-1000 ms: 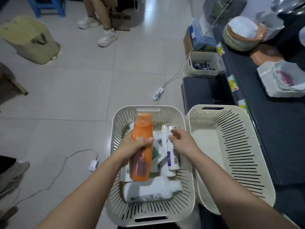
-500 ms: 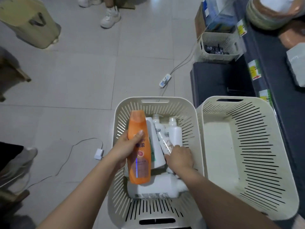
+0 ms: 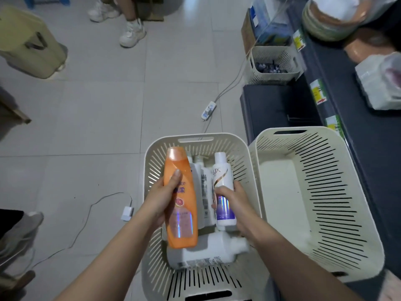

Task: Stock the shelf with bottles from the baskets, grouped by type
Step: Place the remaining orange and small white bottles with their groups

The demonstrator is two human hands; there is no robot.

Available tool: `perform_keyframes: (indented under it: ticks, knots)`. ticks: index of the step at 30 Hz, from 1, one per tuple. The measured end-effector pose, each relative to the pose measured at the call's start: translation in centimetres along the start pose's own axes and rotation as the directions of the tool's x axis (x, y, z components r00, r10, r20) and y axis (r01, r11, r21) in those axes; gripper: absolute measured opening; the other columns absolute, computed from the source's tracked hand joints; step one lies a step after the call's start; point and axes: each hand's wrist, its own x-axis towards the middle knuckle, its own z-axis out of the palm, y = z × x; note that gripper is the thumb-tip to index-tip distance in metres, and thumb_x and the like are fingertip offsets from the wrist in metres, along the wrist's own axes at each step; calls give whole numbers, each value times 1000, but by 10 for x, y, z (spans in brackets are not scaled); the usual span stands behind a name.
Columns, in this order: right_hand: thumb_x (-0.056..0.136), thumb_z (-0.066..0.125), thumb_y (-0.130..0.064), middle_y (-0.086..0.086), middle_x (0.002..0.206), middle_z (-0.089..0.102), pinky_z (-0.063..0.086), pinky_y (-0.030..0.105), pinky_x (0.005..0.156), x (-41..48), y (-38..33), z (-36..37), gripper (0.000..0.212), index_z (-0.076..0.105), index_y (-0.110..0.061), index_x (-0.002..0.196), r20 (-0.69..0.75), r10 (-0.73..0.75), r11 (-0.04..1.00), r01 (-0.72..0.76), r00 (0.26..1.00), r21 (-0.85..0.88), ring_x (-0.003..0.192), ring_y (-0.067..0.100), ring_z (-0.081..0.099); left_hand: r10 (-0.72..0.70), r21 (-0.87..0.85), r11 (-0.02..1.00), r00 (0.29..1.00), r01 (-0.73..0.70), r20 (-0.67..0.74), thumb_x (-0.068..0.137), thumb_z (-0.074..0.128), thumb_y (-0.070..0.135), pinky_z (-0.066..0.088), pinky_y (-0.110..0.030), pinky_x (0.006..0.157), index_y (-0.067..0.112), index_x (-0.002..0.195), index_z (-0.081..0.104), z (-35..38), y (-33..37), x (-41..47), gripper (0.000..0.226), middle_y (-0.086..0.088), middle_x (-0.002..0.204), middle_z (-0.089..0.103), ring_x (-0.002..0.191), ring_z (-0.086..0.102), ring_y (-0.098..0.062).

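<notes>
- One cream, slotted plastic basket [image 3: 225, 137] stands on glossy grey floor tiles [image 3: 97, 109].
- Above the basket: left hand [image 3: 160, 198] grips a smooth orange bottle [image 3: 182, 224]; right hand [image 3: 240, 203] grips a white Lux bottle [image 3: 221, 177].

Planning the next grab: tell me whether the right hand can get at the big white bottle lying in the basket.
Probably not: the right hand is full, gripping a purple-labelled bottle. The big white bottle lies close below it.
</notes>
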Motion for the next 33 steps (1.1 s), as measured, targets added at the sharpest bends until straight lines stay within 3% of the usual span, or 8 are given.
perform_keyframes:
  ticks: [3, 6, 9, 14, 19, 24, 30, 33]
  knots:
    - [57, 88, -33, 14, 84, 70, 58, 45, 67, -17, -10, 0, 63, 55, -16, 108, 37, -65, 996, 62, 997, 65, 62, 29, 66, -25, -21, 999, 995, 27, 92, 89, 63, 24, 58, -34, 63, 6, 119, 58, 7, 10, -6, 36, -15, 95, 74, 75, 72, -24]
    - [57, 88, -29, 16, 83, 70, 54, 40, 64, -35, -20, -4, 65, 56, -12, 110, 36, -107, 983, 100, 994, 153, 63, 30, 66, -27, -12, 999, 981, 30, 193, 77, 71, 8, 59, -35, 63, -1, 120, 56, 14, 21, -12, 47, -16, 91, 73, 70, 71, -24]
    - [66, 85, -19, 14, 80, 69, 52, 37, 64, -55, -28, -14, 50, 62, -6, 108, 9, -146, 957, 139, 989, 256, 63, 26, 64, -22, -7, 1000, 956, 26, 291, 64, 73, 7, 60, -34, 63, 0, 112, 59, 27, 32, -20, 51, -14, 86, 71, 66, 70, -22]
    - [82, 73, -7, 14, 75, 67, 51, 29, 55, -94, -34, -42, 20, 65, -1, 99, -105, -207, 922, 230, 973, 313, 56, 20, 61, 7, 10, 1000, 915, -13, 402, 85, 58, 8, 58, -28, 57, 1, 96, 63, 58, 44, -40, 14, -9, 75, 73, 60, 70, -18]
    - [82, 73, -8, 14, 91, 72, 57, 34, 64, -136, -29, -77, 26, 63, -7, 107, -256, -283, 864, 362, 924, 350, 68, 21, 68, 16, 75, 995, 877, -59, 481, 83, 61, 14, 58, -31, 57, -1, 100, 63, 99, 43, -72, 23, -13, 77, 73, 61, 70, -21]
    - [76, 79, -11, 16, 106, 73, 57, 50, 88, -188, -10, -127, 44, 61, -8, 116, -376, -311, 830, 442, 873, 339, 92, 34, 71, 18, 137, 983, 809, -121, 588, 74, 66, 17, 58, -33, 57, 2, 102, 63, 148, 25, -117, 32, -14, 82, 73, 64, 71, -22]
    - [78, 76, -3, 10, 100, 76, 57, 27, 62, -277, 36, -179, 37, 61, -5, 111, -518, -342, 750, 560, 784, 352, 79, 20, 74, 5, 225, 949, 720, -223, 694, 77, 65, 10, 61, -37, 65, 2, 107, 63, 206, -20, -193, 31, -16, 90, 73, 72, 71, -24]
    - [78, 77, -3, 4, 95, 77, 57, 26, 64, -325, 65, -203, 32, 62, -10, 105, -584, -357, 733, 606, 729, 310, 79, 16, 74, -27, 268, 930, 678, -252, 734, 71, 69, 14, 61, -37, 67, 2, 112, 62, 232, -48, -234, 44, -17, 95, 72, 78, 70, -26]
